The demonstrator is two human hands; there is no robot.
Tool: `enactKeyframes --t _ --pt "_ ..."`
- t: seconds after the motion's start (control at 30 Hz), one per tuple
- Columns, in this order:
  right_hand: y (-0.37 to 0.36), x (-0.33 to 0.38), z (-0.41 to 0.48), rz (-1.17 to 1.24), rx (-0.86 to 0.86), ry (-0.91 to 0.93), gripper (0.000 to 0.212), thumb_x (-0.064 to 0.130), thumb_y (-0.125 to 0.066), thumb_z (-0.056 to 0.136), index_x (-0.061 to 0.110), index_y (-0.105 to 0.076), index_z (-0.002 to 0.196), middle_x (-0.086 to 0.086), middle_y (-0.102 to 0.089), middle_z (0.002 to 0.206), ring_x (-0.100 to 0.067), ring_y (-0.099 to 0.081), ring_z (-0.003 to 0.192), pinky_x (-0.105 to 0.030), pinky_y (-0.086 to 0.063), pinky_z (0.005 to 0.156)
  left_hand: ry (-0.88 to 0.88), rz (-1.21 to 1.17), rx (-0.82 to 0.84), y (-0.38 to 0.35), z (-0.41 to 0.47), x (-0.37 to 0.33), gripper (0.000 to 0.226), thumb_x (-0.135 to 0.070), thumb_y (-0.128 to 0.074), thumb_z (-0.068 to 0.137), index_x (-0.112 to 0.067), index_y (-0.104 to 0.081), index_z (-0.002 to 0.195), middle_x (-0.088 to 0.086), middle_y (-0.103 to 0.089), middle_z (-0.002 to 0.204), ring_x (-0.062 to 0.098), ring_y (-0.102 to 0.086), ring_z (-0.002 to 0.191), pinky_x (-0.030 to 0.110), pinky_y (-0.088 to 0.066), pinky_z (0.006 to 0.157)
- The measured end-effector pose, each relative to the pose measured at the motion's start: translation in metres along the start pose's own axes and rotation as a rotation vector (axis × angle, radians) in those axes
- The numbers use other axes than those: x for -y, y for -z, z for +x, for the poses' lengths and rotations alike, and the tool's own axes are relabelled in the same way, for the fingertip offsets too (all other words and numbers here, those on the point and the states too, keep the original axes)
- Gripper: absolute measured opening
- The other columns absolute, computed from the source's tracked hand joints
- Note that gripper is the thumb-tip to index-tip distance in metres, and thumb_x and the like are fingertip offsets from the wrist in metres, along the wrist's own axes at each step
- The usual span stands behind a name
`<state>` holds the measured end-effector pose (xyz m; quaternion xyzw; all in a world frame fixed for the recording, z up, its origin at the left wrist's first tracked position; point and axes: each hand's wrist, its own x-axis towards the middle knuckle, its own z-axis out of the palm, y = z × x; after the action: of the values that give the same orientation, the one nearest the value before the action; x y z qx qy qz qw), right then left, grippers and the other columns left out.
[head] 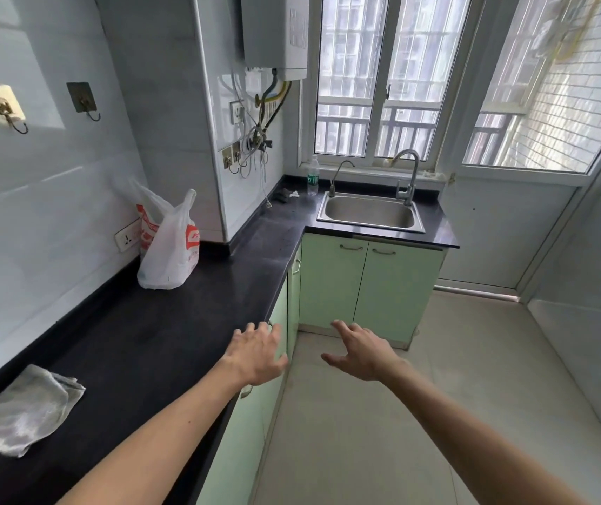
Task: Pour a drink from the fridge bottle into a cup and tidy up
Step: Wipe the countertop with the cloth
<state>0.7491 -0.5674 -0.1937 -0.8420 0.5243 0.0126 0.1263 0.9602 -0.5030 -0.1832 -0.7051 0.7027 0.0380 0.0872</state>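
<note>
Above counter (167, 322) edge — left hand (255, 353), right hand (362, 355) both empty, fingers spread loose. Cup, fridge unseen; clear bottle (312, 175) beside sink (368, 227). Best turn, locate fridge first — no grabbing yet.

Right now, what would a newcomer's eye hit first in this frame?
The two bare arms at bottom centre: left hand and right hand reach forward, fingers spread, holding nothing, the left by the edge of the black countertop. Next comes the white and red plastic bag standing on the countertop by the left wall. Then the steel sink under the window, with a clear bottle to its left.
</note>
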Motion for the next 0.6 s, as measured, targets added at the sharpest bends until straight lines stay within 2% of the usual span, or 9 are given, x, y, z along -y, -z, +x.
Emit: enactKeyframes --t 0.17,0.33,0.6 --pt "0.013 -0.033 0.047 0.006 0.004 0.014 0.075 0.065 -0.049 0.091 0.025 -0.024 0.15 -0.009 -0.047 0.14 -0.032 -0.048 0.126 -0.045 -0.047 0.093 0.035 -0.005 -0.02 0.016 0.051 -0.005 0.048 -0.046 -0.039 0.095 -0.013 -0.042 0.13 0.012 -0.054 0.125 0.031 -0.052 0.114 0.047 -0.043 0.096" --pt "0.02 -0.044 0.079 0.014 0.003 0.047 0.075 0.065 -0.048 0.091 0.025 -0.024 0.15 -0.009 -0.047 0.139 -0.031 -0.048 0.126 -0.044 -0.046 0.093 0.075 -0.01 -0.014 0.019 0.081 0.003 0.054 -0.049 -0.038 0.096 -0.013 -0.04 0.136 0.012 -0.053 0.128 0.031 -0.051 0.117 0.047 -0.042 0.098" --pt "0.015 -0.051 0.13 0.044 0.022 0.065 0.074 0.064 -0.048 0.091 0.026 -0.025 0.149 -0.009 -0.047 0.139 -0.03 -0.047 0.127 -0.042 -0.045 0.094 0.105 -0.045 0.01 0.018 0.132 0.016 0.052 -0.049 -0.04 0.095 -0.014 -0.041 0.134 0.012 -0.053 0.128 0.031 -0.051 0.118 0.047 -0.041 0.098"
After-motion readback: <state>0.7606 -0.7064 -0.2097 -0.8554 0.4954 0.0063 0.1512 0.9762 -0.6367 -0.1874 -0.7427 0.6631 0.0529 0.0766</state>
